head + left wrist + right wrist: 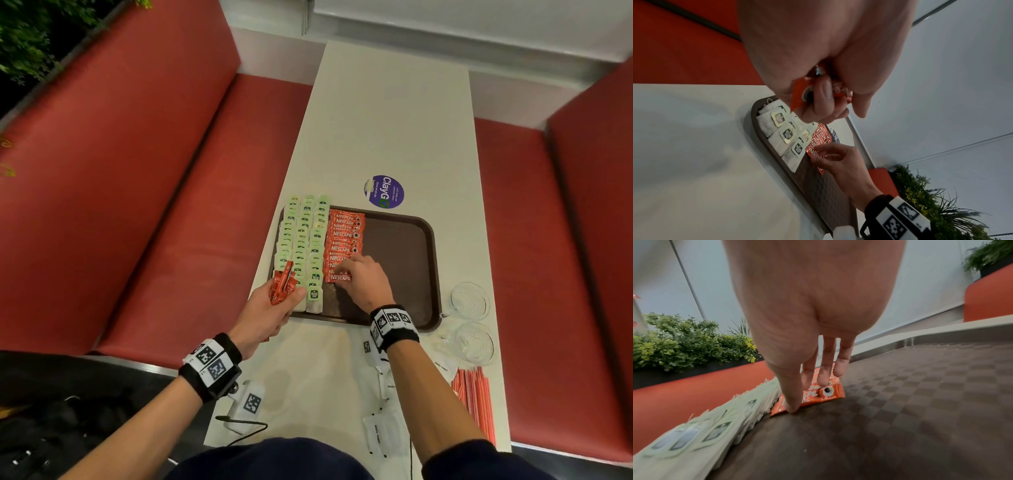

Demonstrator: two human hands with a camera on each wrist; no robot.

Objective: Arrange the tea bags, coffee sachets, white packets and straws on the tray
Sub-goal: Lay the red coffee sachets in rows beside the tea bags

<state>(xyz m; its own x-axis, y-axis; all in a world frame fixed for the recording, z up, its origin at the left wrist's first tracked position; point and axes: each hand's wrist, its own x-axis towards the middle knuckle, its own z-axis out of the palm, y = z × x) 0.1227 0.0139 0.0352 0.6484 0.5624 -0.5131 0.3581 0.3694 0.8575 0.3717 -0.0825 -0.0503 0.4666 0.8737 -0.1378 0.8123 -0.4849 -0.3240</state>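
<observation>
coffee step: right hand [363, 284], fingers straight, presses the nearest nescafé sachet [342, 277] onto the tray [404, 260]; left hand [274, 305] grips spare sachets [281, 286]. next one probably overlaps nearer.

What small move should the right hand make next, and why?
Probably let go of the nearest sachet and take another from the bunch in the left hand: the right hand has it flat on the tray, ending the red column.
</observation>
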